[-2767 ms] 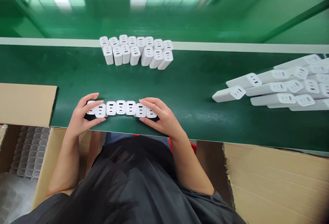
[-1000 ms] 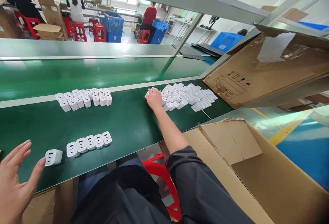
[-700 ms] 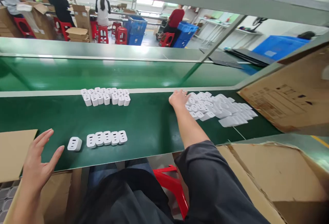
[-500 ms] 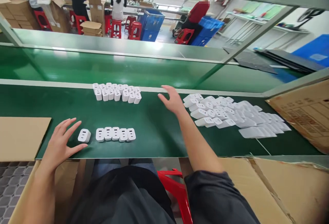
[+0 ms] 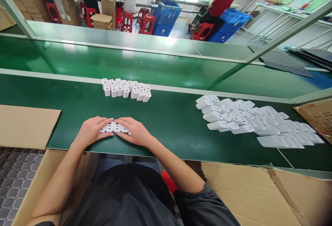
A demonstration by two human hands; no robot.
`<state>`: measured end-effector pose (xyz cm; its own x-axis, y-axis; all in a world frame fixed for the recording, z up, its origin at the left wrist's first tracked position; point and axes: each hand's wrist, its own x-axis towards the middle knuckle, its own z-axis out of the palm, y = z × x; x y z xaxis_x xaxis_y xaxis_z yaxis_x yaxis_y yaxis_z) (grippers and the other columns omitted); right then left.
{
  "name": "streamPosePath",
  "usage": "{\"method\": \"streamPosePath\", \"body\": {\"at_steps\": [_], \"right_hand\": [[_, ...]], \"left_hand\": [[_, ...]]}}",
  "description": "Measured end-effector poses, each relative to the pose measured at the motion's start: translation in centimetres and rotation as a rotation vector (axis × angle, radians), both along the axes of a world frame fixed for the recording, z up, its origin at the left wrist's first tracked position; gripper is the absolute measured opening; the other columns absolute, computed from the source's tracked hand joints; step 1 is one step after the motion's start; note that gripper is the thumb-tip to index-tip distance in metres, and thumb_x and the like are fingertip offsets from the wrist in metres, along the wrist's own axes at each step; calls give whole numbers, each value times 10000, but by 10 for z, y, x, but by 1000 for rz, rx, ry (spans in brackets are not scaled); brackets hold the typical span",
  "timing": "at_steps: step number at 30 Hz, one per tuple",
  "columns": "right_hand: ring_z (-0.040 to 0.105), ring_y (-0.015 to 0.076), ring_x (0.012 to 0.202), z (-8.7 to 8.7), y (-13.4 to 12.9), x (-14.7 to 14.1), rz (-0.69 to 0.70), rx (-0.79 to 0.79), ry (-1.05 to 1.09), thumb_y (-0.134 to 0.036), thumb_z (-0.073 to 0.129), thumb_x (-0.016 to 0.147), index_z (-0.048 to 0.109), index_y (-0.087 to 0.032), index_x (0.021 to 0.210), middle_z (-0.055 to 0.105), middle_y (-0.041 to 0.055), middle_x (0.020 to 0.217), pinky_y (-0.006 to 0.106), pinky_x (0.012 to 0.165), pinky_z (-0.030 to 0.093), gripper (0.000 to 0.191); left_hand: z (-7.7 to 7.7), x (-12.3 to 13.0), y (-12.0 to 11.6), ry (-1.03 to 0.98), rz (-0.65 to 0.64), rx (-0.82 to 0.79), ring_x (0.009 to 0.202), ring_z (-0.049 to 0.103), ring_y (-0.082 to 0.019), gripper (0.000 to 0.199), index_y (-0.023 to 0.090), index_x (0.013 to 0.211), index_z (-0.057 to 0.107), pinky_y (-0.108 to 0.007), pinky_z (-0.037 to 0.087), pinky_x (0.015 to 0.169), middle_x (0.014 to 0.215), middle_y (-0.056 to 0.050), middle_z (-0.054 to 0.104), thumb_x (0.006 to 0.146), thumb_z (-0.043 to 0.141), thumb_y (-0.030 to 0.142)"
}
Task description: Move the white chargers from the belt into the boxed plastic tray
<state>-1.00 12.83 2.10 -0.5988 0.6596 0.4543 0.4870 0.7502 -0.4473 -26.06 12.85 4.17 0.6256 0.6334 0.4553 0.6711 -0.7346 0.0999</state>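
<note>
A short row of white charger plugs (image 5: 117, 127) stands on the green bench near its front edge, with dark port slots showing on top. My left hand (image 5: 91, 132) is wrapped round the left end of the row, fingers behind and thumb in front. Round the right end, my right hand (image 5: 135, 132) grips in the same way. Both hands cover the end plugs, so part of the row is hidden. Farther back, a double row of white charger plugs (image 5: 126, 90) stands upright by the pale strip.
Many tilted white plugs (image 5: 233, 115) lie at the right of the green bench (image 5: 171, 122). A cardboard sheet (image 5: 28, 125) lies at the left, and a cardboard box (image 5: 316, 117) stands at the far right. Beyond the bench are people, red stools (image 5: 127, 22) and blue crates (image 5: 166, 18).
Both hands have come together on the front row, the right one from the back right, the left one from beside a lone plug. That plug no longer stands apart. The view has shifted.
</note>
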Motion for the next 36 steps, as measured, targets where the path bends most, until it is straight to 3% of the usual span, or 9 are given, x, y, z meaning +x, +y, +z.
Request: {"method": "streamPosePath", "body": {"at_steps": [9,15,20,23,25,27,29,31,36], "right_hand": [[608,202,1100,-4,4,-5,-15,-41,24,-393,575,983,563,-183,1331,641,76,1237,350,956,519,406],[610,204,1099,6,28,-34,19,-96,-25,-412,596,976,571,-171,1330,636,90,1233,346,942,514,430],[489,230,1311,29,48,-20,102,-109,-11,-565,563,961,475,-195,1456,514,103,1432,406,1105,417,625],[440,212,1359,33,70,9,-174,-27,38,-495,423,1038,522,-178,1423,514,96,1438,391,1170,338,509],[379,254,1404,30,87,23,-430,10,-84,-454,427,1040,541,-187,1420,468,96,1486,458,1188,291,478],[286,301,1456,25,100,28,-572,-25,-274,-451,458,1030,490,-239,1478,362,73,1566,562,1180,247,496],[223,317,1483,19,106,27,-588,-71,-431,-471,470,1025,403,-291,1535,271,47,1611,638,1164,206,545],[203,313,1491,15,107,23,-576,-79,-509,-476,473,1022,344,-305,1564,232,39,1624,665,1162,169,582],[231,326,1481,8,99,28,-535,-42,-464,-421,480,1008,353,-213,1563,247,85,1614,656,1169,165,606]], "left_hand": [[0,-3,4,30,8,-41,897,656,-170,529,197,1301,613,-306,494,769,1124,-45,702,946,538,582],[4,-32,26,2,101,-188,963,655,-193,557,260,1326,614,-312,497,809,1163,-47,691,934,514,643],[22,-46,33,56,144,-286,1224,551,-273,794,259,1461,485,-435,422,1069,1338,-77,597,841,561,749],[37,-29,43,11,202,-343,1360,428,-246,709,256,1490,443,-418,368,1148,1470,-60,485,943,401,704],[45,-7,57,54,246,-376,1431,333,-241,643,259,1490,451,-424,306,1197,1537,-43,408,997,298,643],[51,20,75,179,308,-400,1495,210,-280,639,277,1524,404,-501,207,1231,1607,-35,291,1000,304,629],[54,46,93,317,403,-480,1530,73,-338,699,304,1576,283,-616,125,1212,1656,-30,132,980,321,668],[55,64,108,405,462,-593,1532,-19,-374,769,316,1600,177,-656,105,1191,1665,-31,21,958,306,720],[47,76,120,431,351,-610,1525,-1,-395,831,236,1610,147,-574,184,1203,1658,-94,19,954,298,724]]}}
